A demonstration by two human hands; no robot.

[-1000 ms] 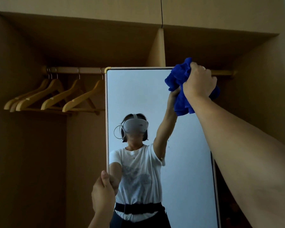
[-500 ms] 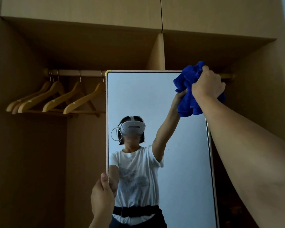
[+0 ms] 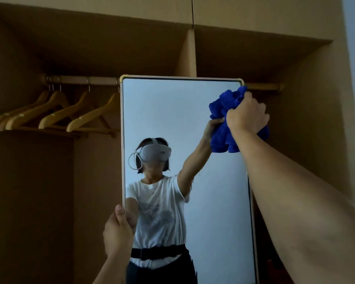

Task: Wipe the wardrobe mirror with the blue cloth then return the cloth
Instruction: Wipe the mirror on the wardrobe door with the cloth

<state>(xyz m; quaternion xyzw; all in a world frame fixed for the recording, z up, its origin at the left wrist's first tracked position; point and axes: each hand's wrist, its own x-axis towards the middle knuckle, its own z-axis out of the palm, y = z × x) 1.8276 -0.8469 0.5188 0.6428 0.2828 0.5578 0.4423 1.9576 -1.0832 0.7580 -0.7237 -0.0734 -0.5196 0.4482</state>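
A soft, light blue cloth (image 3: 223, 124), judged easiest held bunched, is gripped by the right hand (image 3: 247, 117) against the wardrobe mirror (image 3: 172, 115) near its upper right corner, lower than a moment earlier, while the frame's left edge is clasped by the left hand (image 3: 117, 234).

Wooden coat hangers (image 3: 55, 113) hang in a row from a wooden rail (image 3: 82, 80), well left of the grip and about level with it. An upright divider panel (image 3: 188, 56) stands above, left of the grip.
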